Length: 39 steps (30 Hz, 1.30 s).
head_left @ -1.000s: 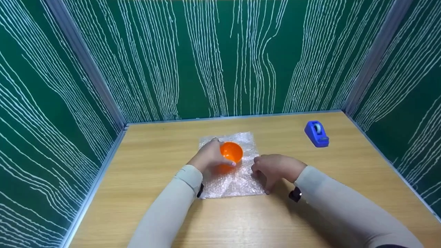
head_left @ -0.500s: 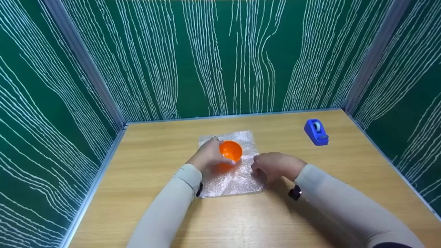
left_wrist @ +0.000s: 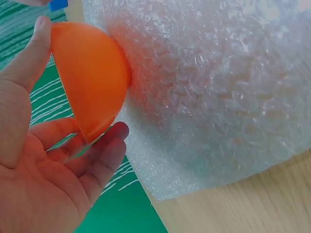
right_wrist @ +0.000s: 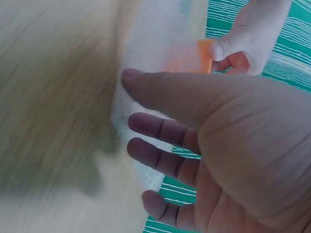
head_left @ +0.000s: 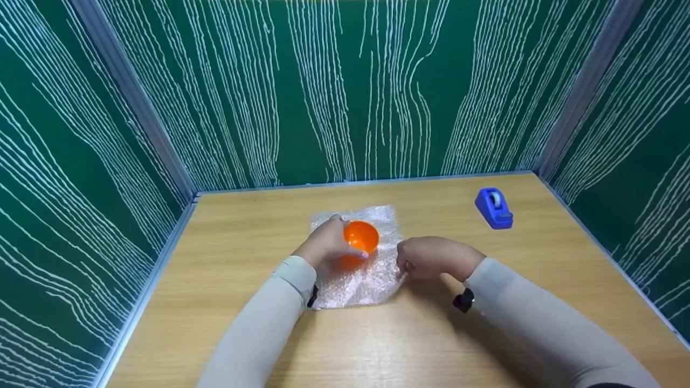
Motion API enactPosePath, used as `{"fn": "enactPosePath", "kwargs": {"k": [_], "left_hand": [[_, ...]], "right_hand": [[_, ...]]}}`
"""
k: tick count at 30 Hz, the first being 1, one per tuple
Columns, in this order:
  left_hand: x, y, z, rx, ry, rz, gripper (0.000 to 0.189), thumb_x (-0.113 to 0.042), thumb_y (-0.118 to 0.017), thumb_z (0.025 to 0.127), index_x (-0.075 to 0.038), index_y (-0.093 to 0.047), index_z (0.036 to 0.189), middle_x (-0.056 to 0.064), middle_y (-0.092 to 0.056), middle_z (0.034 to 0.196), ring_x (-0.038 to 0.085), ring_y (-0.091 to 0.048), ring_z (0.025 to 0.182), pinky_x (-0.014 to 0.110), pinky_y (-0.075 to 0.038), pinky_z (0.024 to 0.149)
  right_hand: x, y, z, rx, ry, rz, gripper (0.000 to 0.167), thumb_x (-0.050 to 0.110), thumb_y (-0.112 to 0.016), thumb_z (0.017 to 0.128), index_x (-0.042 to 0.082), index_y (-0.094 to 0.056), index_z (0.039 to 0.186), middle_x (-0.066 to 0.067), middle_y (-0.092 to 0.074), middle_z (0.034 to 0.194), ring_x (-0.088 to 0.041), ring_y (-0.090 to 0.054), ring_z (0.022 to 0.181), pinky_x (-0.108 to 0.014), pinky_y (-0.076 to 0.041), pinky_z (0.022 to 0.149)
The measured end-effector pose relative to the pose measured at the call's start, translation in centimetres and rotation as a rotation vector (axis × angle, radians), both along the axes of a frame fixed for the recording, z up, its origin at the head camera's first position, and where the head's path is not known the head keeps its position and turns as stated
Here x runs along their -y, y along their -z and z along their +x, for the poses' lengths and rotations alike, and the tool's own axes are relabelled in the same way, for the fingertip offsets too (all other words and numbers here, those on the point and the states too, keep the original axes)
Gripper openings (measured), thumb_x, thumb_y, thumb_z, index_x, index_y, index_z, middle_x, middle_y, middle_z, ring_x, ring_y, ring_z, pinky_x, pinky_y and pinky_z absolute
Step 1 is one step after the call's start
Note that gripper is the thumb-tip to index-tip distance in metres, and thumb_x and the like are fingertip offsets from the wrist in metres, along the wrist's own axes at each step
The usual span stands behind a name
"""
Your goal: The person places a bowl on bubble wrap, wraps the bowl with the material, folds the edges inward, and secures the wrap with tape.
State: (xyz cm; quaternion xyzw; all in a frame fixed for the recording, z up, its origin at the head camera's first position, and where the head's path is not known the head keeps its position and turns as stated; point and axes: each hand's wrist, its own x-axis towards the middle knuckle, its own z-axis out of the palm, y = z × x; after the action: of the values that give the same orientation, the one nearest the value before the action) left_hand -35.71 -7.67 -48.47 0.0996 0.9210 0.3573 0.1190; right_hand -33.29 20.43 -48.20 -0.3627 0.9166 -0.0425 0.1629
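An orange bowl (head_left: 362,237) sits near the middle of a sheet of bubble wrap (head_left: 361,290) on the wooden table. My left hand (head_left: 329,242) holds the bowl from its left side, thumb at the rim; the left wrist view shows the bowl (left_wrist: 92,80) with its rounded bottom against the wrap, the fingers round its far edge. At the sheet's right edge my right hand (head_left: 437,256) pinches the bubble wrap, and the near right corner is lifted and creased. In the right wrist view the wrap (right_wrist: 146,104) lies between the thumb and the fingers.
A blue tape dispenser (head_left: 494,208) with a roll in it stands on the table (head_left: 248,231) at the back right. Green panels (head_left: 232,91) with white wavy lines enclose the table at the back and on both sides.
My right hand has closed on the wrap's right edge and lifted its near right corner, which lay flat before. The left hand and the bowl have stayed in place.
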Motion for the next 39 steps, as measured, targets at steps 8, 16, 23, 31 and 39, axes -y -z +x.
{"fn": "enactPosePath", "kwargs": {"k": [8,16,23,31,39], "left_hand": [[0.1,0.1,0.3,0.009,-0.017,0.026,0.096,-0.041,-0.106,0.077,-0.006,-0.056,0.151,0.013,-0.071,0.134,0.032,-0.067,0.118,0.051,-0.058,0.118],[0.2,0.5,0.0,0.012,-0.017,0.026,0.098,-0.043,-0.107,0.075,-0.007,-0.058,0.152,0.011,-0.071,0.135,0.030,-0.067,0.119,0.051,-0.057,0.121],[0.2,0.2,-0.4,-0.048,0.043,-0.063,0.074,-0.049,-0.103,0.078,-0.012,-0.075,0.136,0.009,-0.073,0.130,0.027,-0.067,0.112,0.048,-0.059,0.114],[0.1,0.0,-0.7,-0.061,0.014,-0.099,0.070,-0.052,-0.074,0.109,-0.010,-0.061,0.163,0.013,-0.067,0.155,0.033,-0.068,0.133,0.050,-0.052,0.129],[0.2,-0.2,-1.3,-0.103,-0.035,-0.034,0.054,-0.043,-0.061,0.118,-0.013,-0.063,0.162,0.013,-0.061,0.158,0.035,-0.061,0.146,0.052,-0.049,0.131]], "right_hand": [[-0.2,-1.2,-0.6,-0.051,0.003,-0.110,0.022,0.011,-0.073,0.107,0.011,-0.085,0.124,-0.008,-0.080,0.117,-0.026,-0.071,0.098,-0.053,-0.066,0.108],[0.2,-1.7,-1.0,-0.064,0.033,-0.201,0.012,0.010,-0.074,0.109,0.012,-0.082,0.119,-0.002,-0.075,0.106,-0.023,-0.066,0.096,-0.049,-0.066,0.107],[1.2,-1.8,-2.0,-0.065,0.111,-0.242,0.009,0.018,-0.072,0.112,0.016,-0.080,0.116,-0.002,-0.073,0.109,-0.025,-0.066,0.100,-0.051,-0.065,0.109],[2.5,-1.1,-3.5,-0.127,0.139,-0.289,0.016,0.020,-0.072,0.113,0.016,-0.082,0.124,-0.008,-0.079,0.125,-0.030,-0.071,0.112,-0.053,-0.062,0.116],[4.6,-0.5,-4.9,-0.106,0.272,-0.317,0.025,0.029,-0.073,0.113,0.017,-0.081,0.133,-0.009,-0.076,0.141,-0.034,-0.070,0.133,-0.056,-0.054,0.125]]}}
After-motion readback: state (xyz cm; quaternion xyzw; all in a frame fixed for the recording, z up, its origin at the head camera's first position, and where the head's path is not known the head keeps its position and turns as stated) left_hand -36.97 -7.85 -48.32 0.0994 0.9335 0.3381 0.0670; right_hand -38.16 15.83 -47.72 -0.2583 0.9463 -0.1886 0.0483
